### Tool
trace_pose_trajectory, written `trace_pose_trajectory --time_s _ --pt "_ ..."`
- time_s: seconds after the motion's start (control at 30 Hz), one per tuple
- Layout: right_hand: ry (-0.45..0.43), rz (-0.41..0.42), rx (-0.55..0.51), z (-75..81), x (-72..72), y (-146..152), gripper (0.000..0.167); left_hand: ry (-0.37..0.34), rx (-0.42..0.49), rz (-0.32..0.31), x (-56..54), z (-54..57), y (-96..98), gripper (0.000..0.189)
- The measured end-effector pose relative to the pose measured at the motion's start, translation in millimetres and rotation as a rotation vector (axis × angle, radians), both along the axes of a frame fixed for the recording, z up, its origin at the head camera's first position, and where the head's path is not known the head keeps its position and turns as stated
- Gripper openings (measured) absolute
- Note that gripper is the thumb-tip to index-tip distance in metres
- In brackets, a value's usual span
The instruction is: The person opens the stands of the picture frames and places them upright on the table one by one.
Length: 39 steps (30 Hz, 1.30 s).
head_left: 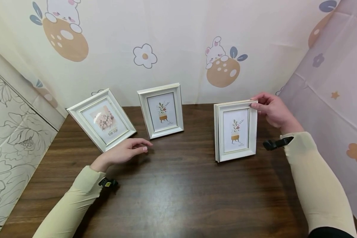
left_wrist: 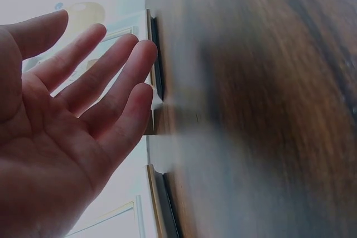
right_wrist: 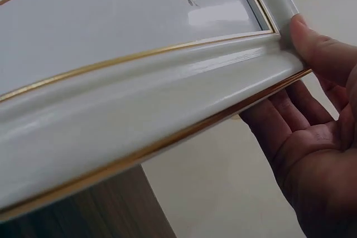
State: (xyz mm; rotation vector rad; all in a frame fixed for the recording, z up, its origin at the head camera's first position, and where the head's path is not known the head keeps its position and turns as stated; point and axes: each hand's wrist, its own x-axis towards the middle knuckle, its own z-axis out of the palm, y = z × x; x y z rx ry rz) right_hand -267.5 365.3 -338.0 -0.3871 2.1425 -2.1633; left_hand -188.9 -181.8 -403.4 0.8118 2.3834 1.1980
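My right hand [head_left: 272, 110] pinches the upper right corner of a white picture frame [head_left: 252, 132], thumb on the front and fingers behind. This frame stands upright on the table, showing a potted-plant print, and its left edge looks layered. In the right wrist view, the thumb [right_wrist: 326, 54] lies on the moulding of the frame [right_wrist: 156, 96], which has gold lines. My left hand [head_left: 123, 152] hovers with relaxed fingers in front of a tilted white frame [head_left: 119, 119] with a flower print, holding nothing. Its palm and fingers [left_wrist: 120, 79] show in the left wrist view.
Another white picture frame [head_left: 179, 109] with a potted-plant print stands at the back, between the other two. All are on a dark wood table [head_left: 178, 191]. A patterned curtain [head_left: 178, 43] hangs right behind the table, and a further patterned cloth [head_left: 339, 109] borders it on the right.
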Motion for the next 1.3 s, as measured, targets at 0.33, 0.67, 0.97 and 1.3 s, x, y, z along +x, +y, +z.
trace_pose_trajectory --time_s 0.33,0.67,0.97,1.3 --pt "0.062 0.17 -0.214 1.4 7.5 -8.1 0.027 -0.04 0.014 0.015 0.2 4.0 0.4 0.031" --pt "0.129 0.277 -0.368 -0.6 14.4 -17.3 0.023 -0.043 0.023 0.003 0.1 6.9 3.7 0.03" --pt "0.115 0.547 -0.555 -1.3 13.2 -28.4 0.016 -0.007 0.02 -0.017 -1.4 8.6 7.5 0.029" --pt "0.084 0.808 -0.638 -6.5 12.6 -43.0 0.02 0.008 0.009 -0.036 -3.5 9.3 14.9 0.028"
